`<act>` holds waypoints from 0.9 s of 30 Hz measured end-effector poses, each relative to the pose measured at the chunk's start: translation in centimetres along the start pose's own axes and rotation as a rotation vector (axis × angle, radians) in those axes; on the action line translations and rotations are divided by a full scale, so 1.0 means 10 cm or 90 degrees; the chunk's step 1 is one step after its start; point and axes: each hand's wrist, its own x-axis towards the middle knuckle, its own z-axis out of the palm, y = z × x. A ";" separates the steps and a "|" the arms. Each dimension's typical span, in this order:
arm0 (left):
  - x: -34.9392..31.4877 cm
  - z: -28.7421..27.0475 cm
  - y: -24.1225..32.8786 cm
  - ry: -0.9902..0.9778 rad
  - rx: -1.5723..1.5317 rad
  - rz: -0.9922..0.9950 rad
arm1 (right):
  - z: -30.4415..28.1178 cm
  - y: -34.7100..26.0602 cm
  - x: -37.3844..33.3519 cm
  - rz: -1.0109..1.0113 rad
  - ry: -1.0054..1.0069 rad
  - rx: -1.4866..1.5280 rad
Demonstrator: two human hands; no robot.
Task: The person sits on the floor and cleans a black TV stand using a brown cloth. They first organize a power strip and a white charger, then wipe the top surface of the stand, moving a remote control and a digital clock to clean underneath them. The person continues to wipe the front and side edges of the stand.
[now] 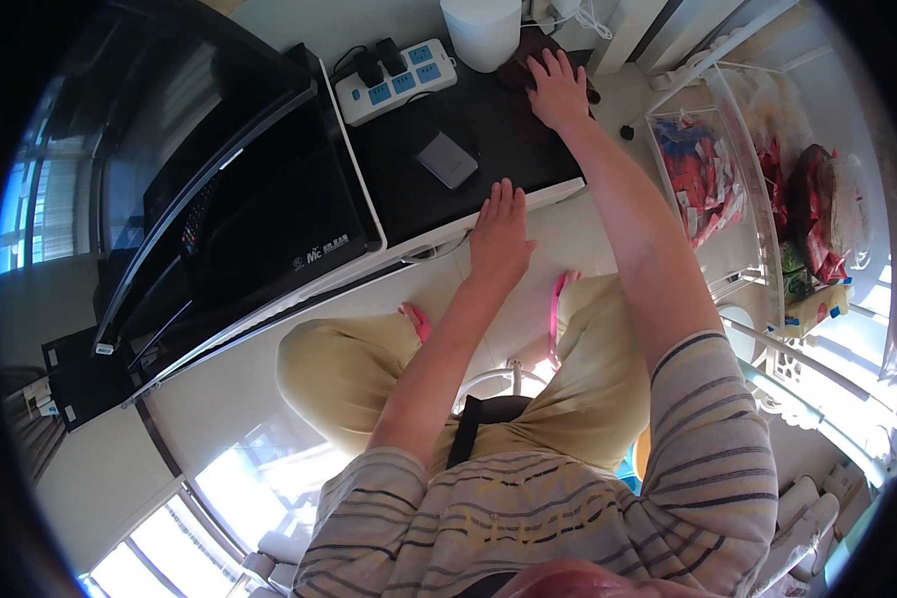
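A seated person's right hand (560, 95) lies palm down, fingers spread, gripping nothing I can make out, on a dark cloth (534, 42) beside a white cylinder (482, 35). The left hand (501, 239), empty, fingers straight, is at the black tabletop (404, 204)'s front edge, near a grey box (448, 159).

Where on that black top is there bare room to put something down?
Two patches of the black top look bare: one between the grey box and the right hand, another left of that box, in front of the power strip. The back edge is crowded: power strip, white cylinder and dark cloth-like item cluster there, the right hand over the last.
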 end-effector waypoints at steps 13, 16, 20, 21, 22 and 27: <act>0.06 -0.01 -0.15 0.057 -0.079 0.041 | -0.49 -0.71 -0.69 -0.077 -0.027 0.185; 0.04 -0.12 -0.08 0.077 -0.158 0.024 | -0.75 -1.02 -0.73 -0.102 -0.133 0.264; 0.06 0.16 -0.21 0.246 -0.122 0.107 | -0.70 -1.39 -0.88 -0.076 -0.193 0.164; 0.07 0.18 -0.19 0.264 -0.151 0.109 | -0.68 -1.41 -0.85 -0.059 -0.187 0.171; 0.08 0.21 -0.17 0.259 -0.139 0.104 | -0.66 -1.43 -0.83 -0.042 -0.181 0.178; 0.15 0.34 -0.18 0.273 0.011 0.142 | -0.50 -1.44 -0.76 -0.053 -0.190 0.226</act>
